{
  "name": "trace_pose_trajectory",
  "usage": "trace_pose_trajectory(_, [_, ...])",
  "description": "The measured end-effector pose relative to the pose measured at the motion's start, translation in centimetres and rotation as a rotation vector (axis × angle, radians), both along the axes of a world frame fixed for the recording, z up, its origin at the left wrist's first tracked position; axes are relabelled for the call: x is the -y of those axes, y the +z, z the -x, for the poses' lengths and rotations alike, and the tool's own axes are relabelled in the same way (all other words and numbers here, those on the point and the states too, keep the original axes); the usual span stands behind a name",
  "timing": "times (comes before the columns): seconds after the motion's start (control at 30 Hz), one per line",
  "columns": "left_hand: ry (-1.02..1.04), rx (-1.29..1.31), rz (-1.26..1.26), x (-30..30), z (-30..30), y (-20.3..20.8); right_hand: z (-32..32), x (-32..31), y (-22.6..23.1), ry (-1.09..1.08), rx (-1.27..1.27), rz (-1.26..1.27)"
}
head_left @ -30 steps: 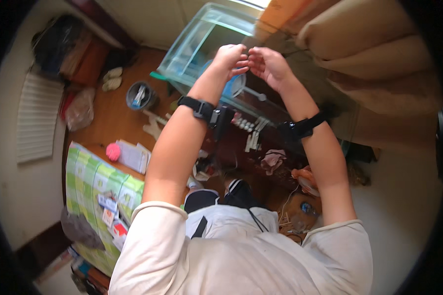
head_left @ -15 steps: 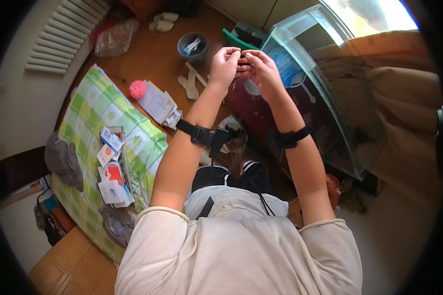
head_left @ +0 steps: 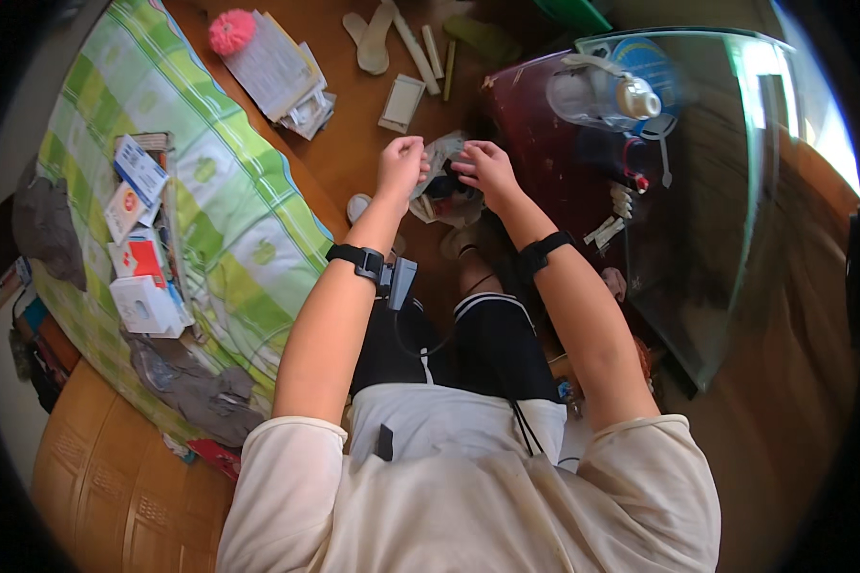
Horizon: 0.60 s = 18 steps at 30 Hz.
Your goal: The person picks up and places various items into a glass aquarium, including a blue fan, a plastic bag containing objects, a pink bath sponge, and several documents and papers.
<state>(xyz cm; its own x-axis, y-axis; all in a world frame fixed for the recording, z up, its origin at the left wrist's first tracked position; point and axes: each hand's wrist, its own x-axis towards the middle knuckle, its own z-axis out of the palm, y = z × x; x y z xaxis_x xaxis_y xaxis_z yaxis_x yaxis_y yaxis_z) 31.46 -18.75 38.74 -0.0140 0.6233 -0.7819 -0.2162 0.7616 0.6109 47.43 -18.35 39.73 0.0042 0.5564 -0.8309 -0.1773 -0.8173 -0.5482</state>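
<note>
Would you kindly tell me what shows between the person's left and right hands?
In the head view, a translucent plastic bag shows between the left hand and the right hand, apparently lower down than both.

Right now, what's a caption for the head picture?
Left hand and right hand apart, a clear bag showing between them.

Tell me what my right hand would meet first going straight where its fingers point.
Probably the clear plastic bag, just left of your right hand. Depth is unclear; if the bag sits lower, your left hand would likely come first.
</note>
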Motion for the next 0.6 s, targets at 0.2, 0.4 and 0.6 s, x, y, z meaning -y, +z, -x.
trace_pose_trajectory(0.2, [-0.03, -0.219, 0.101, 6.6, -0.4, -14.5, -3.9, 4.9, -13.9, 0.185, 0.308, 0.28])
trace_pose_trajectory(0.4, [-0.201, -0.619, 0.406, 13.2, -1.5, -26.0, -3.5, 8.9, -23.3, 0.035, 0.458, 0.329])
trace_pose_trajectory(0.6, [-0.389, -0.547, 0.174, 14.3, -1.8, -31.6, -4.4, 9.9, -29.7, 0.273, 0.67, 0.214])
